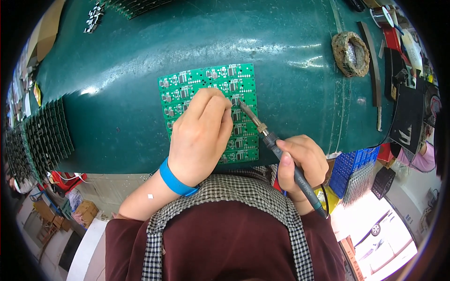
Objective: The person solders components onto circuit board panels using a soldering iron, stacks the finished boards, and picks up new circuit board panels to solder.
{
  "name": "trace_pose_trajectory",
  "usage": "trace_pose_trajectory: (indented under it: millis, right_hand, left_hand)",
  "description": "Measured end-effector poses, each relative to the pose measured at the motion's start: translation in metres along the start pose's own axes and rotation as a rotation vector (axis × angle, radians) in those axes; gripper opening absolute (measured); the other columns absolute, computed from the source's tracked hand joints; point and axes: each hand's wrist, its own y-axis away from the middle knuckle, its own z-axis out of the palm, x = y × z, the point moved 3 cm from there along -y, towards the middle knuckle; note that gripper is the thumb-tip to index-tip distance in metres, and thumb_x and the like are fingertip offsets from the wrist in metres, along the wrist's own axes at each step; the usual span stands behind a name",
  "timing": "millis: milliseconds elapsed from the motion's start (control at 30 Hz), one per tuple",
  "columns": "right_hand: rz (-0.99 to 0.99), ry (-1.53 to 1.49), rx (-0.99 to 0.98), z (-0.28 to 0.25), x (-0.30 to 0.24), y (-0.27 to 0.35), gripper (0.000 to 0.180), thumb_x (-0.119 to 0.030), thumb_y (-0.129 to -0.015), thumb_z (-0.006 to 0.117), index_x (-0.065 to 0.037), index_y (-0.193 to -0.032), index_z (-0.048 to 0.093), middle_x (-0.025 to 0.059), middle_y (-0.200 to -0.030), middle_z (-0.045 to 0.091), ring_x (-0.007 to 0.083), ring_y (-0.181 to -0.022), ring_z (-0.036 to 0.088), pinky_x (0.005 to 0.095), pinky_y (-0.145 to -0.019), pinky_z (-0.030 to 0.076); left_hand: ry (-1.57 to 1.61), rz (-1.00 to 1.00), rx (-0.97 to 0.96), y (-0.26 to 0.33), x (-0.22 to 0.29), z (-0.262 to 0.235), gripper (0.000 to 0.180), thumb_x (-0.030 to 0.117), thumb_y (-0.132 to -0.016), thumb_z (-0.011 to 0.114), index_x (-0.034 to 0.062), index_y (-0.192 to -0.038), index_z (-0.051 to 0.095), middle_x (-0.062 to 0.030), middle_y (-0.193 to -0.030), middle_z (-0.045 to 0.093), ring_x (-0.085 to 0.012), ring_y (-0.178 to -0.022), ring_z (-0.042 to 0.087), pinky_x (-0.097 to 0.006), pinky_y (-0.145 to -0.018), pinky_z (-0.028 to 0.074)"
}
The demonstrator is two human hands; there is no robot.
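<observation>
A green printed circuit board panel (243, 129), made up of several repeated small boards with chips, lies flat on the green work mat (117, 126). My left hand (197, 133), with a blue band on its wrist, rests over the middle of the panel and covers part of it. Its fingers are pinched together; whatever they hold is hidden. In my right hand (304, 161) is a soldering iron (268, 136), gripped by its dark handle like a pen. The iron's tip points up and left, ending at a chip just right of my left fingertips.
A round, worn dish-like holder (350, 54) sits at the right, beside a dark strip (370, 63). Stacked circuit board panels (44, 136) stand at the left edge. Small white parts (95, 18) lie far left. A solder wire spool (382, 17) is far right; a blue crate (351, 171) stands below the table.
</observation>
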Motion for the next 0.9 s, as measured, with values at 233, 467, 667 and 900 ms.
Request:
trace_pose_trajectory:
  millis: [233,467,667,900]
  right_hand:
    - [0.0,-0.002,0.024,0.0,-0.003,0.006,0.009,-0.003,-0.074,0.062,0.003,-0.08,0.062,0.0107,-0.064,0.06,0.0213,-0.049,0.059,0.0285,-0.044,0.047]
    - [-0.036,0.0,0.057,-0.006,-0.004,0.013,0.011,-0.005,-0.074,0.06,0.003,-0.08,0.063,0.0099,-0.062,0.06,0.0212,-0.047,0.058,0.0284,-0.043,0.046]
    - [-0.043,-0.011,0.05,-0.003,-0.003,0.013,0.01,-0.005,-0.074,0.06,0.003,-0.079,0.063,0.0093,-0.061,0.059,0.0208,-0.047,0.058,0.0282,-0.044,0.046]
    - [-0.045,-0.005,0.042,-0.002,-0.006,0.016,0.01,-0.005,-0.074,0.06,0.003,-0.08,0.062,0.0091,-0.061,0.059,0.0206,-0.048,0.058,0.0281,-0.044,0.046]
  left_hand:
    - [-0.055,0.061,-0.008,0.001,0.001,0.002,0.014,-0.005,-0.076,0.062,0.0024,-0.087,0.056,-0.0088,-0.092,0.055,-0.0232,-0.067,0.057,-0.032,-0.056,0.047]
    - [-0.003,0.014,-0.094,0.01,0.005,-0.002,0.017,-0.006,-0.074,0.061,0.0017,-0.087,0.052,-0.0121,-0.088,0.053,-0.0296,-0.072,0.059,-0.037,-0.06,0.049]
    - [-0.022,0.041,-0.073,0.01,0.006,0.0,0.017,-0.006,-0.075,0.061,0.001,-0.088,0.053,-0.0126,-0.088,0.053,-0.0297,-0.074,0.059,-0.037,-0.062,0.049]
    - [-0.003,0.029,-0.041,0.013,0.006,0.003,0.017,-0.007,-0.075,0.062,0.0028,-0.088,0.057,-0.0071,-0.09,0.055,-0.0156,-0.054,0.046,-0.028,-0.049,0.039]
